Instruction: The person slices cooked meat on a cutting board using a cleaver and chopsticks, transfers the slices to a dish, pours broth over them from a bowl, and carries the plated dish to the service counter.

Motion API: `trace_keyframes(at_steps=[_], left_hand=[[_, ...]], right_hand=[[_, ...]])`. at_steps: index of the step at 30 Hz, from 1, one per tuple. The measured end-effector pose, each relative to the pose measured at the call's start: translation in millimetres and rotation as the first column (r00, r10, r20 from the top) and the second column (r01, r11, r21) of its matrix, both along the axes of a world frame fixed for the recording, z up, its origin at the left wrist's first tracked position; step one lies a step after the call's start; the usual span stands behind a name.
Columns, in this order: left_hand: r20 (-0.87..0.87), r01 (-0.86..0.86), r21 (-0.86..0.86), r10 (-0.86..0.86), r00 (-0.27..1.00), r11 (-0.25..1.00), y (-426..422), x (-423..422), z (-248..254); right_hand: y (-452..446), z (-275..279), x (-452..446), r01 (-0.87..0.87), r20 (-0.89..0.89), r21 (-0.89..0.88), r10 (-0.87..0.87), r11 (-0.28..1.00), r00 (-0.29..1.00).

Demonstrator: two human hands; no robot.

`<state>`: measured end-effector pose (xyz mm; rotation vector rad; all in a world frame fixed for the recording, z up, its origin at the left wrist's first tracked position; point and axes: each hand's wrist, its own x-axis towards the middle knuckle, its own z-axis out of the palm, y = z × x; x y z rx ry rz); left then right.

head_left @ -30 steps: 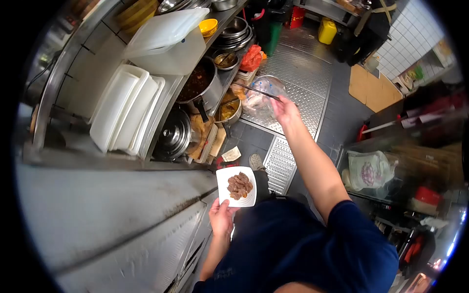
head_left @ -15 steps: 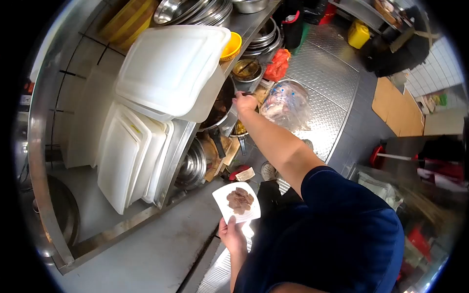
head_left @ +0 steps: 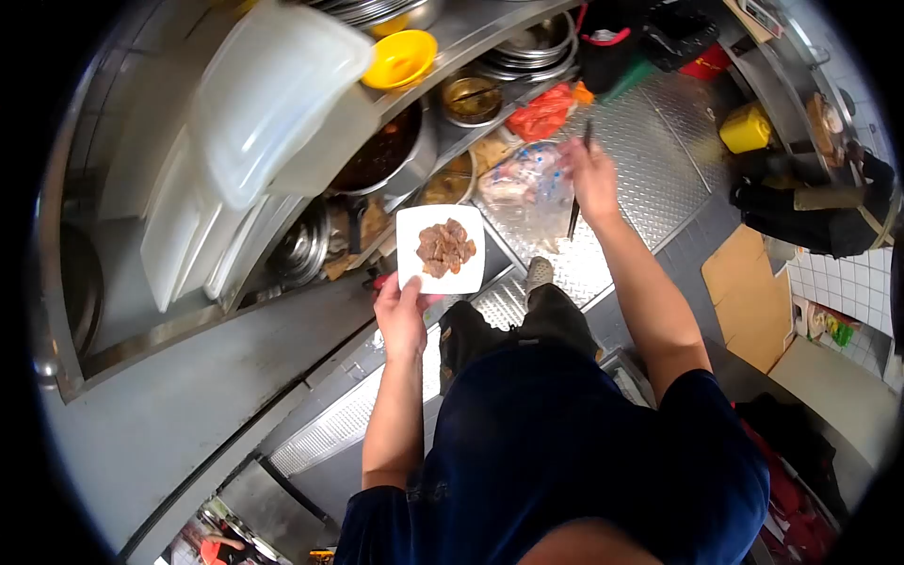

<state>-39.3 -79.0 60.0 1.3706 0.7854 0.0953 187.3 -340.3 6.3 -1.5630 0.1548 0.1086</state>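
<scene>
My left hand (head_left: pixel 403 318) grips the near edge of a white square plate (head_left: pixel 411 226), thumb on top. On the plate lies a small heap of sliced brown meat (head_left: pixel 444 248) with reddish bits. My right hand (head_left: pixel 591 179), slightly blurred, is closed around a long thin dark utensil (head_left: pixel 574 218) over the metal floor; its exact kind is not clear. Left of that hand is a clear plastic bag (head_left: pixel 527 188) with pale contents. A deep pot of dark sauce (head_left: pixel 422 160) stands beyond the plate, on the lower shelf.
White plastic tubs with lids (head_left: pixel 282 104) and a yellow bowl (head_left: pixel 400 58) are on the steel shelf at upper left. A small pan of brown liquid (head_left: pixel 471 99), a red plastic bag (head_left: pixel 541 113) and stacked steel bowls (head_left: pixel 537 56) stand farther back. Cardboard (head_left: pixel 749 292) lies at right.
My right hand has drawn back from beside the pot and swung right with the utensil. My left hand has raised the plate forward. The view has turned, and the meat now shows reddish bits.
</scene>
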Motion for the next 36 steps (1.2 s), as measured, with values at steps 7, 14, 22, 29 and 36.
trace_keyframes(at_steps=[7,14,22,29,36], left_hand=[[0.102,0.251,-0.184,-0.236,0.966,0.95,-73.8,83.9,-43.7],[0.088,0.364,-0.04,-0.36,0.929,0.931,-98.8,136.4,-32.3],[0.278,-0.174,0.894,-0.207,0.938,0.413,-7.6,254.7,19.5],[0.182,-0.054,0.914,-0.287,0.941,0.403,-10.2,239.1,24.1],[0.017,0.207,0.498,-0.248,0.969,0.842,-4.8,156.1,-27.9]], right_hand=[[-73.9,42.5,-13.5,-0.611,-0.143,-0.48,0.631,0.629,0.762],[-116.0,17.6,-11.7,-0.458,-0.166,-0.348,0.427,0.818,0.889],[-150.7,10.4,-28.4,-0.194,-0.17,-0.258,0.153,0.947,0.974],[-157.3,1.9,-41.1,-0.095,-0.226,-0.255,0.036,0.962,0.973],[-147.7,-30.2,-38.3,-0.024,-0.244,-0.242,-0.037,0.97,0.969]])
